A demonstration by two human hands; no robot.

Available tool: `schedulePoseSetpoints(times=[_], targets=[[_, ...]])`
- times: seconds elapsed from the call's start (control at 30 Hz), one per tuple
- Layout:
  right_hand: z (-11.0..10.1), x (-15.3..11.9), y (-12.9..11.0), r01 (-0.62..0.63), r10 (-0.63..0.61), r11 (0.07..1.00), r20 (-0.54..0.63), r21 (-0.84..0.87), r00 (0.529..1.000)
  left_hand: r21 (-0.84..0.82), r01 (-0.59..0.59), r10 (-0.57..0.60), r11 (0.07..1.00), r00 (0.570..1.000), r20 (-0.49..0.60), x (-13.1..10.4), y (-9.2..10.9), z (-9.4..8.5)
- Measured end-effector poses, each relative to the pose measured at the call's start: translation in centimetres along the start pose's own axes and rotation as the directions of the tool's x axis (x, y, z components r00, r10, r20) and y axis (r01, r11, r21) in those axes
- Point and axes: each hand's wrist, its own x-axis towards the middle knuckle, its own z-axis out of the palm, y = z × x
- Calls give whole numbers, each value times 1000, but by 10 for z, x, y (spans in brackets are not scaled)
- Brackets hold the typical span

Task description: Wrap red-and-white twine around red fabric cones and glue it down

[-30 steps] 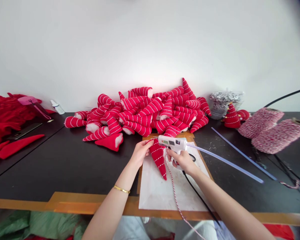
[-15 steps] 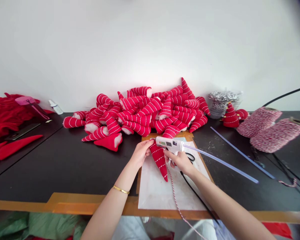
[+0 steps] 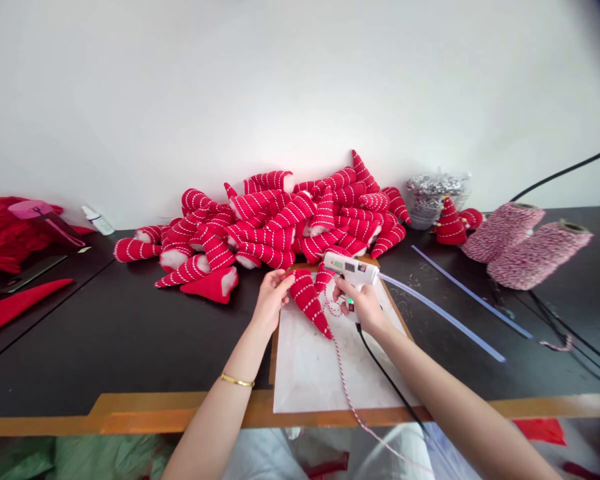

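Over the white sheet (image 3: 300,373), my left hand (image 3: 274,297) pinches the wide end of a red felt cone (image 3: 310,303) with white stitched lines; its tip points down and right. My right hand (image 3: 363,303) is wrapped round the handle of a white hot glue gun (image 3: 351,268), whose nozzle points left, apart from the cone. A long clear glue stick (image 3: 445,317) sticks out of its back, and a black cord hangs from the handle. Red-and-white twine (image 3: 344,380) runs from near the cone down over the table's front edge.
Behind my hands lies a heap of striped stuffed cones (image 3: 280,220). To the right are two twine spools (image 3: 540,253), a loose glue stick (image 3: 473,292), a tub of silver tinsel (image 3: 433,200) and a small decorated cone (image 3: 450,223). Red fabric (image 3: 15,240) and a white bottle (image 3: 99,220) lie left.
The glue gun has lifted away to the right of the cone's wide end, where its nozzle was close. My left hand has shifted slightly left with the cone.
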Motion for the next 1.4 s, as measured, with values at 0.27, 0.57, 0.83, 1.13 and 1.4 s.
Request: schedulePoseSetpoints(times=[0.27, 0.57, 0.83, 1.13, 1.4], targets=[[-7, 11, 4, 28, -16, 987, -76, 161, 997, 519, -847, 196, 117, 532, 824, -41, 38, -3], [-6, 3, -6, 79, -69, 985, -69, 156, 995, 589, -807, 239, 31, 578, 780, -25, 41, 1], [3, -15, -10, 63, -60, 998, 108, -18, 992, 521, -441, 373, 731, 897, 235, -8, 13, 7], [14, -28, -11, -9, 59, 979, 234, -206, 971, 386, -442, 438, 809, 893, 105, -11, -3, 0], [18, -28, -12, -29, 72, 976, 194, -214, 978, 442, -503, 466, 743, 862, 198, -10, 4, -4]])
